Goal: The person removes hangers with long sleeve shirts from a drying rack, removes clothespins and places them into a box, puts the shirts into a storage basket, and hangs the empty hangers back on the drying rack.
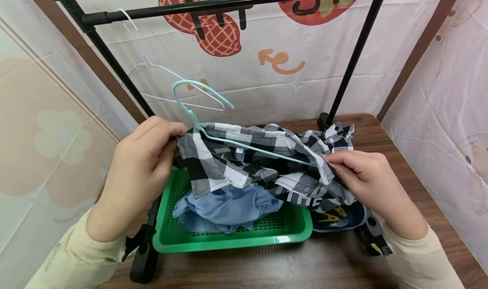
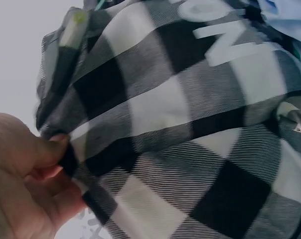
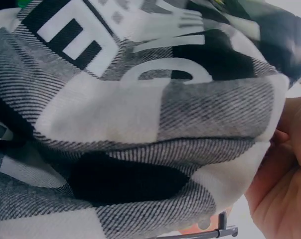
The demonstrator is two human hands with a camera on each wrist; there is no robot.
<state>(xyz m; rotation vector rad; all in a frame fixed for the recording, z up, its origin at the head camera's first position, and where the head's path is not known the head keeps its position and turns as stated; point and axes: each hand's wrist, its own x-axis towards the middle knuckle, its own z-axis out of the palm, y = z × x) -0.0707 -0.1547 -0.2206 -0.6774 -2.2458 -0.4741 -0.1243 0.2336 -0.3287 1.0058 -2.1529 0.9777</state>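
A black, white and grey checked shirt (image 1: pixel 236 170) with white lettering hangs between both hands, above a green basket. Inside its neck opening lies a mint-green hanger (image 1: pixel 251 145), its hook sticking up free at the left. My left hand (image 1: pixel 142 166) pinches the shirt at its left end, thumb against fingers; the left wrist view shows the same pinch on the checked cloth (image 2: pixel 155 109). My right hand (image 1: pixel 367 181) pinches the cloth at the right, near the hanger's right end. In the right wrist view this hand (image 3: pixel 285 169) is partly cut off beside the lettered cloth.
Under the shirt, the green basket (image 1: pixel 232 245) holds a light blue garment (image 1: pixel 228 208). A dark blue container (image 1: pixel 339 227) with yellow clips stands to its right. A black rack (image 1: pixel 236 1) spans the back, with a white hanger (image 1: pixel 171 73) on its left. The wooden table (image 1: pixel 267 265) lies below.
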